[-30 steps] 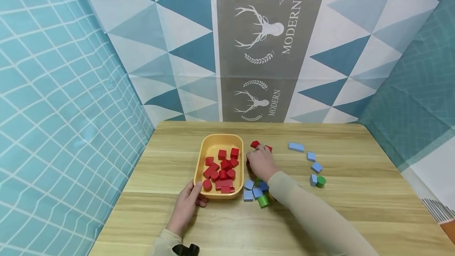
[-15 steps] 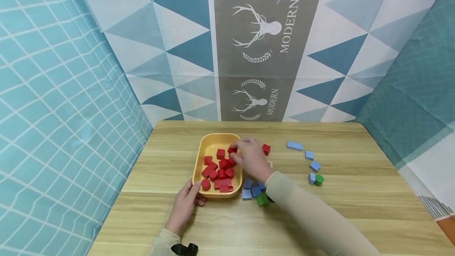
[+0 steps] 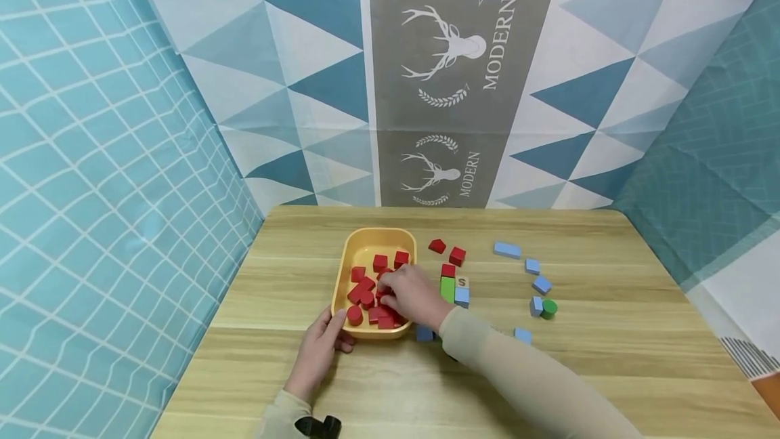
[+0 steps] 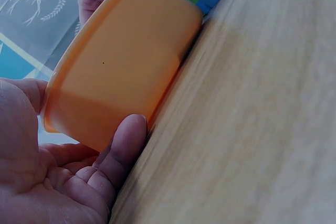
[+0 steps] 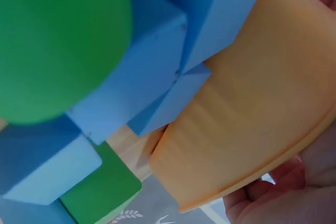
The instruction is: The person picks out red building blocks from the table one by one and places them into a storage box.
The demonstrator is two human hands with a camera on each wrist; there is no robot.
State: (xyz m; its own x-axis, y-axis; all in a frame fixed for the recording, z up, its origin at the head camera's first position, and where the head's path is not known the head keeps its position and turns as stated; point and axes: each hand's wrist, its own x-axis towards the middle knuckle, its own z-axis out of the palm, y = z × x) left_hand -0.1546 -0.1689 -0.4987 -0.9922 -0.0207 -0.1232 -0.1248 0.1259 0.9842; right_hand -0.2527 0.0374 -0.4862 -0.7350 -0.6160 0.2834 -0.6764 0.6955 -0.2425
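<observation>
A yellow-orange plastic tray (image 3: 341, 276) holds several red toy blocks (image 3: 358, 293). My left hand (image 3: 319, 346) grips its near left corner; in the left wrist view the thumb lies over the rim and bent fingers (image 4: 126, 140) touch the outer wall. My right hand (image 3: 414, 295) reaches inside the tray, thumb and fingers bent over red blocks. Red shows between the fingertips, but a firm hold on one block is not clear. In the right wrist view the tray wall (image 5: 252, 87) partly hides that hand's fingers.
Beside the tray stand blue blocks (image 5: 136, 66), a green cylinder (image 5: 58, 45), a green block (image 3: 447, 289) and a block marked S (image 3: 462, 282). Several red blocks, including a pentagonal one (image 3: 437, 246), lie behind. Farther right are blue blocks (image 3: 507, 250) and another green cylinder (image 3: 549, 309).
My right hand has moved left from the red blocks on the table, over the tray's right rim, then down toward its middle. The left hand keeps its grip on the corner.
</observation>
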